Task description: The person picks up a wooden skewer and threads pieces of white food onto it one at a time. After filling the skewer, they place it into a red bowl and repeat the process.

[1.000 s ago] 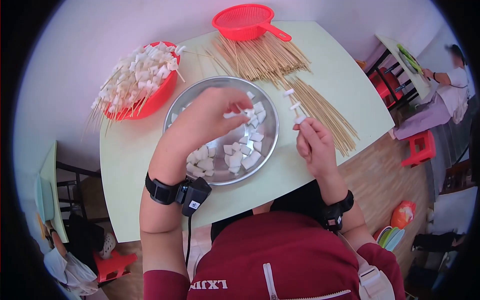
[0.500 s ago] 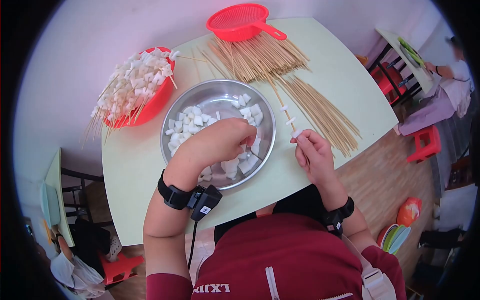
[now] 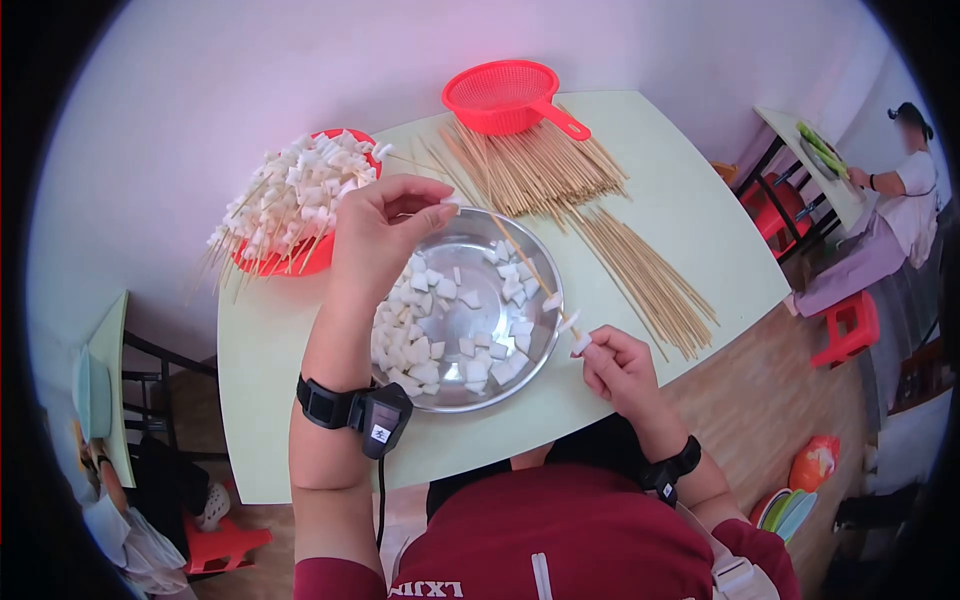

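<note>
My left hand (image 3: 395, 215) is raised over the upper left rim of the metal bowl (image 3: 470, 408), pinching a small white piece (image 3: 455, 201) between thumb and fingertips. White chunks (image 3: 410, 345) lie in the bowl, mostly on its left side. Right of the bowl, my right hand (image 3: 618, 368) holds a wooden skewer (image 3: 520, 252) near its lower end. The skewer slants up and left over the bowl, with several white pieces (image 3: 568, 322) spaced on it close to my right fingers.
A red basin (image 3: 310, 262) heaped with loaded skewers sits at the back left. Bare skewers (image 3: 540, 175) lie under a red colander (image 3: 500, 95), with more (image 3: 650, 280) to the right. One person (image 3: 905, 190) is at the right, another (image 3: 120, 525) at lower left.
My left hand has risen out of the bowl to its upper left rim with a white piece. The skewer in my right hand now tilts further left, over the bowl. The view has shifted upward.
</note>
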The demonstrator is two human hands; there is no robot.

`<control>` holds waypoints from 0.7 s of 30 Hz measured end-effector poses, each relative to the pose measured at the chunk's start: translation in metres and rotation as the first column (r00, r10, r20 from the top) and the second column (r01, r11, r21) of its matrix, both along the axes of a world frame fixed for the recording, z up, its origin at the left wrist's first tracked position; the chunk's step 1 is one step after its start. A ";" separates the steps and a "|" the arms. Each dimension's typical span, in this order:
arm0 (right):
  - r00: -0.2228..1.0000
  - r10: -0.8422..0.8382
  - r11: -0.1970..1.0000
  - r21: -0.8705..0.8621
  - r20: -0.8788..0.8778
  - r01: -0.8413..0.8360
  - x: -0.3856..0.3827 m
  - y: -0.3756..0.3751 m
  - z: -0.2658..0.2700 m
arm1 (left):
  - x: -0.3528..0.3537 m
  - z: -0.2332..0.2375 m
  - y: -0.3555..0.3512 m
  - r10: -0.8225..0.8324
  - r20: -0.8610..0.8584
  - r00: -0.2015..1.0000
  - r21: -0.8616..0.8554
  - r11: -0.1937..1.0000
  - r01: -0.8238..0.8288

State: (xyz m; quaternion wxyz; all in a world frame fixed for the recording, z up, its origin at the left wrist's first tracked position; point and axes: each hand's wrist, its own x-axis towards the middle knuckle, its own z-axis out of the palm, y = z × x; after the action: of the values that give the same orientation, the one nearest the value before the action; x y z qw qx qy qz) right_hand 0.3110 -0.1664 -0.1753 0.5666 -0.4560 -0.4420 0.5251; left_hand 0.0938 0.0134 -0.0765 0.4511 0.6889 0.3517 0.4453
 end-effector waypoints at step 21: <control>0.997 0.072 0.997 0.014 -0.030 -0.072 -0.011 0.006 0.010 | 0.005 0.010 -0.012 -0.044 0.172 0.984 -0.056 0.997 0.055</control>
State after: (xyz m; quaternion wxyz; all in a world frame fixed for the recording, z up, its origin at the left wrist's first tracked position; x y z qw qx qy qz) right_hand 0.3000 -0.1605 -0.1652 0.5571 -0.4280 -0.4528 0.5490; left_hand 0.0986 0.0009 -0.0663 0.5110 0.6429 0.3080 0.4803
